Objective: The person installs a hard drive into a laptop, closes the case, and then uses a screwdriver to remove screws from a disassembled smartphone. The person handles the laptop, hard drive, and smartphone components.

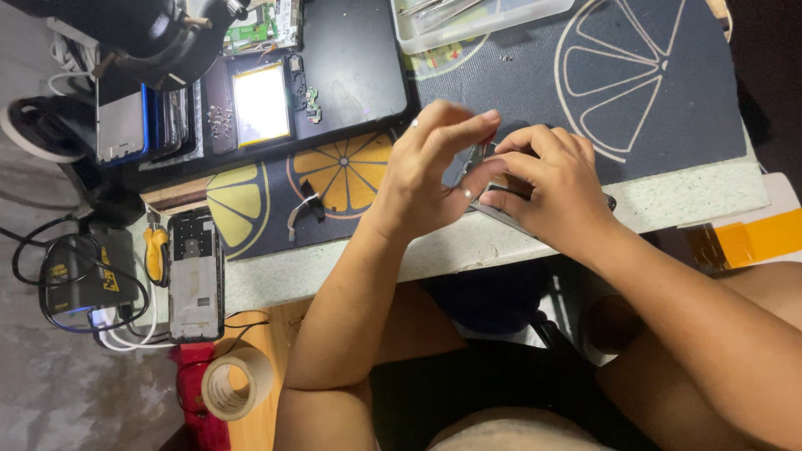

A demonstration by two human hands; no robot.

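Both hands pinch shut at the tabletop (351,271) edge, left hand (430,171) on a small tool (478,153), right hand (555,188) gripping a dark phone part (501,213); a slip could drop it.

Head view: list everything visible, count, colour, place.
work mat: 1, dark with citrus-slice prints, covers the bench top
opened phone: 1, black frame with grey inside, left bench edge
screwdriver: 1, yellow handle, just left of the opened phone
tape roll: 1, beige, lower left below the bench
dark tray: 1, black, top centre, holds a bright rectangular part and small boards
phone stack: several, dark and blue edges, top left
clear plastic box: 1, transparent, top edge
small device: 1, dark, mostly hidden between the hands
left hand: 1, fingers pinched over the device
right hand: 1, gripping the device from the right
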